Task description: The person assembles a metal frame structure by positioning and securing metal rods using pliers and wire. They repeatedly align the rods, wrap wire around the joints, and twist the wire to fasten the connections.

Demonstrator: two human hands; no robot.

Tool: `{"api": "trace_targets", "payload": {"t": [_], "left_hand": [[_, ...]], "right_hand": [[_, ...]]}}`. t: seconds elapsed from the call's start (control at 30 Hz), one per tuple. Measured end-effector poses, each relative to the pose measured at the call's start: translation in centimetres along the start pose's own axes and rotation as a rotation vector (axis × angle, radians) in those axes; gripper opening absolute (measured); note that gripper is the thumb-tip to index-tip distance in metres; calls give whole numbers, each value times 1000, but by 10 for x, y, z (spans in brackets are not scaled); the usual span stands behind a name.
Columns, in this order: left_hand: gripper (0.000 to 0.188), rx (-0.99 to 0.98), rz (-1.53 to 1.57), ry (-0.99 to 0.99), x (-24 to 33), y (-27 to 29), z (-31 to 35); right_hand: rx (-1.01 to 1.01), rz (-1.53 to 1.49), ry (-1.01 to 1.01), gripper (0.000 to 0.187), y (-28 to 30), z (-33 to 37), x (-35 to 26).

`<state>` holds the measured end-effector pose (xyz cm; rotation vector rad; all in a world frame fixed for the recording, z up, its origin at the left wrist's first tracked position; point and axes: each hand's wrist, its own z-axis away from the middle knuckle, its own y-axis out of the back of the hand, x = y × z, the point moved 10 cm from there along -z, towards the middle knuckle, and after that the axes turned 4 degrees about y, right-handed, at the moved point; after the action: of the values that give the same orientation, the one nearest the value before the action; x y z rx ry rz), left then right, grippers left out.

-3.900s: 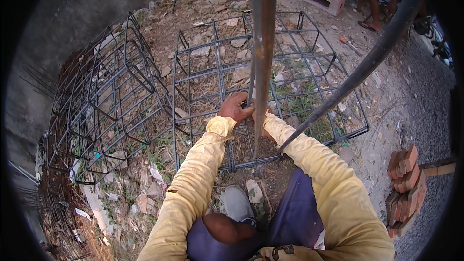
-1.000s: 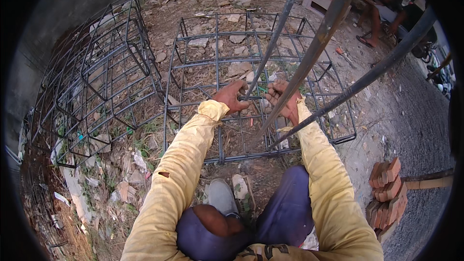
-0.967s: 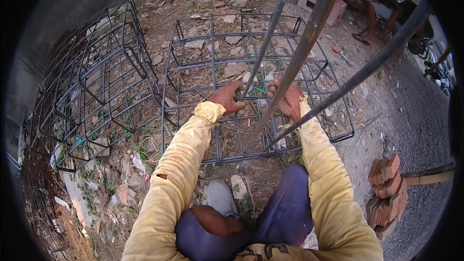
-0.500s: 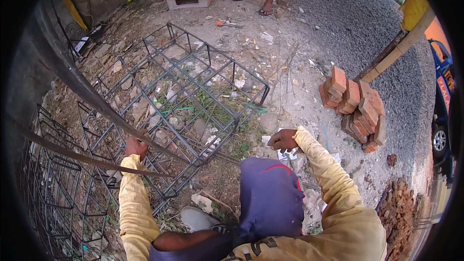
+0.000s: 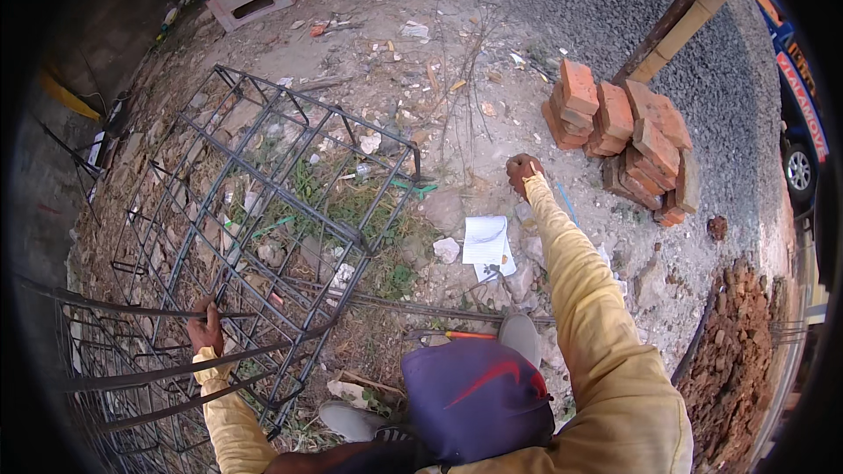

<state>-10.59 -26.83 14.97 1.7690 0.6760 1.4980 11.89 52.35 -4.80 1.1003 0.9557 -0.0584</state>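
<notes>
Right arm (image 5: 584, 276) stretched forward past the paper sheets (image 5: 486, 241), its hand (image 5: 524, 173) loosely curled — whether around anything I cannot tell — while the left hand (image 5: 205, 329) reaches low to the steel cage (image 5: 356, 237) on the left, its grip hard to make out.

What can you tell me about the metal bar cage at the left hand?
The metal bar cage is an open, box-like grid of dark grey rods, seemingly steel, with crossing bars and angular corners. It lies left of centre on stony, weedy ground. Long dark bars pass across its near side in the view. The left hand is there too; whether it grips a rod is unclear.
</notes>
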Motion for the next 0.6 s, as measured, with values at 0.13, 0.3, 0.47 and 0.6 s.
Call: {"api": "trace_targets", "payload": {"t": [0.13, 0.3, 0.47, 0.6], "left_hand": [[37, 8, -10, 62, -15, 8, 1], [37, 32, 45, 62, -18, 2, -1], [34, 13, 125, 67, -8, 1, 1], [30, 51, 144, 81, -12, 6, 3]], "right_hand": [[-5, 185, -16, 26, -9, -41, -20], [-104, 394, -11, 26, -31, -82, -28], [-72, 410, -105, 36, -53, -94, -39], [-104, 467, -149, 33, -63, -94, -47]]}}
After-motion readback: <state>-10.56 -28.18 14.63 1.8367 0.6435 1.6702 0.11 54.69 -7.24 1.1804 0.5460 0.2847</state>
